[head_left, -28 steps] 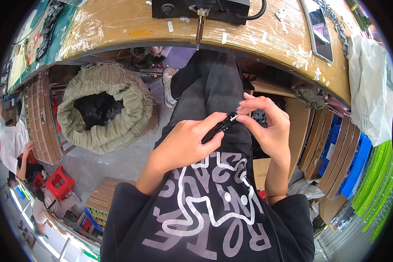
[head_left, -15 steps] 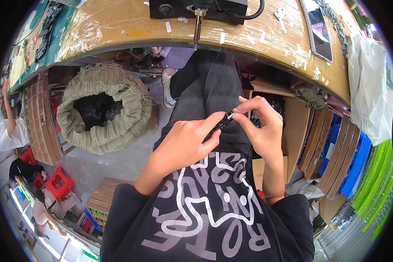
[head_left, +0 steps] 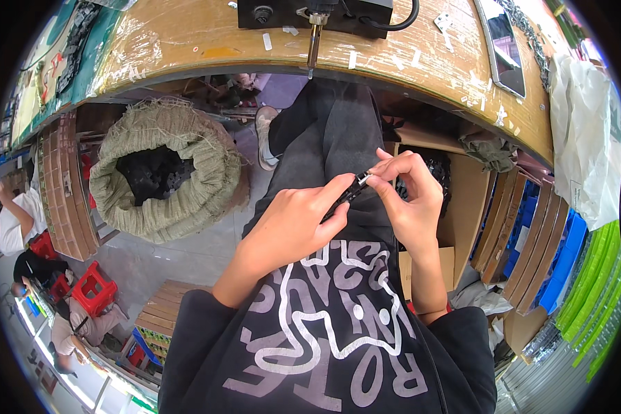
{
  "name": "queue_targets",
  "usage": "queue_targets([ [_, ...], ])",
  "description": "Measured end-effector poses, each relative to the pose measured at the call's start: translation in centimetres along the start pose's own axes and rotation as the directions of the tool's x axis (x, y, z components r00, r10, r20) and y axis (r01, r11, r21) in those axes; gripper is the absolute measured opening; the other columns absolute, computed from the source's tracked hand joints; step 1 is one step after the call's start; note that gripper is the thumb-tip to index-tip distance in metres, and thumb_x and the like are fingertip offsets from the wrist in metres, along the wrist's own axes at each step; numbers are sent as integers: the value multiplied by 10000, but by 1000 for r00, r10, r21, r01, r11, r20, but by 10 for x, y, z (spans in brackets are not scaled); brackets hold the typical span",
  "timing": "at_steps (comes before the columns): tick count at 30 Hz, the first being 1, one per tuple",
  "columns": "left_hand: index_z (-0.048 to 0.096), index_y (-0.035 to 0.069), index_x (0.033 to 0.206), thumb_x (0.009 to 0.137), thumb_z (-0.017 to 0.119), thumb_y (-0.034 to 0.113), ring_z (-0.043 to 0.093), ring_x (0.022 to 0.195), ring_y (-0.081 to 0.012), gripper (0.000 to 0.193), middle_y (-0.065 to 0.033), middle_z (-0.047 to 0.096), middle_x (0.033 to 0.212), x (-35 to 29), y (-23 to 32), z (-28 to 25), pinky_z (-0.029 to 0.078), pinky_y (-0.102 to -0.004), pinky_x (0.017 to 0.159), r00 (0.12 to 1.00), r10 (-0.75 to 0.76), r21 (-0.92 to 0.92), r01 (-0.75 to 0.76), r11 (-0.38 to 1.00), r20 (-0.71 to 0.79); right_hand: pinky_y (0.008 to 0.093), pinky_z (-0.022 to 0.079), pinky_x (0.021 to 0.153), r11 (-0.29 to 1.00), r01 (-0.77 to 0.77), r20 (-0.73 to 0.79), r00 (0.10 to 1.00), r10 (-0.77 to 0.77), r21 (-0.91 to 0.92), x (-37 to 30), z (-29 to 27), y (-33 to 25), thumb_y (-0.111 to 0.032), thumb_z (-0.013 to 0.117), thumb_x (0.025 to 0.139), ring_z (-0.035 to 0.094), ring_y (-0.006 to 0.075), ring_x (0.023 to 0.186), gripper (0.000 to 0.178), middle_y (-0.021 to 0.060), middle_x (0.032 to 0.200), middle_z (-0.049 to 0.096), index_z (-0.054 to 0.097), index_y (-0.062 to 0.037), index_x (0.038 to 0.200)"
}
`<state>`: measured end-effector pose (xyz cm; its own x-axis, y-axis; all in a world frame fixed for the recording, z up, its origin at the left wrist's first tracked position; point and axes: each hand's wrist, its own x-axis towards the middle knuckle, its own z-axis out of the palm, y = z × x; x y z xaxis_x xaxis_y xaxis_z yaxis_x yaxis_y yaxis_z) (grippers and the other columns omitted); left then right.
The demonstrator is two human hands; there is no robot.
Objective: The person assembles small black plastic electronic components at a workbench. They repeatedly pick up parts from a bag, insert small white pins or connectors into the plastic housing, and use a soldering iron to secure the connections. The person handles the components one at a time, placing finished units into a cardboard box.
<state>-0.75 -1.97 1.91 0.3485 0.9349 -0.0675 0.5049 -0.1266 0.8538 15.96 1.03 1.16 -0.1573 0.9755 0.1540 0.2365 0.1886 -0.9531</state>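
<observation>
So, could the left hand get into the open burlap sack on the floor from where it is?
Probably yes, once freed: the burlap sack stands open-mouthed on the left hand's side, nothing between them. But both hands currently hold the small black part, right hand pinching its tip.

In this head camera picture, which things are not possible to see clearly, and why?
- Small black part, head view: mostly covered by the left hand and the right hand; its shape is unclear.
- Woven sack, head view: its dark contents are too small and shadowed to identify.
- Black device on the wooden bench, head view: cut off by the top edge.
- Cardboard box, head view: its black contents are hidden behind the right hand.
</observation>
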Motion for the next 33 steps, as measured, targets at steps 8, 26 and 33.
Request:
queue_targets([
  [8,493,21,1053,729,594,105,533,502,-325,350,-174,567,645,2,1,-2,418,-359,463,1000,-10,10,10,1000,8,387,452,830,993,83,8,997,-83,-79,1,1,-3,101,585,661,567,199,653,152,80,646,520,469,3,671],
  [26,495,16,1052,730,589,107,536,519,-335,347,-183,568,661,2,2,-1,423,-368,476,999,-19,33,18,999,31,359,453,799,996,37,79,996,-31,-86,5,-3,-2,120,584,649,549,232,621,197,89,635,472,427,7,683],
  [33,500,18,1053,735,584,115,538,531,-341,343,-185,570,665,2,4,-3,428,-372,489,996,-42,21,41,999,75,334,454,751,986,71,115,992,-54,-152,3,-5,-3,123,575,652,523,245,599,196,96,634,465,418,10,681],
])
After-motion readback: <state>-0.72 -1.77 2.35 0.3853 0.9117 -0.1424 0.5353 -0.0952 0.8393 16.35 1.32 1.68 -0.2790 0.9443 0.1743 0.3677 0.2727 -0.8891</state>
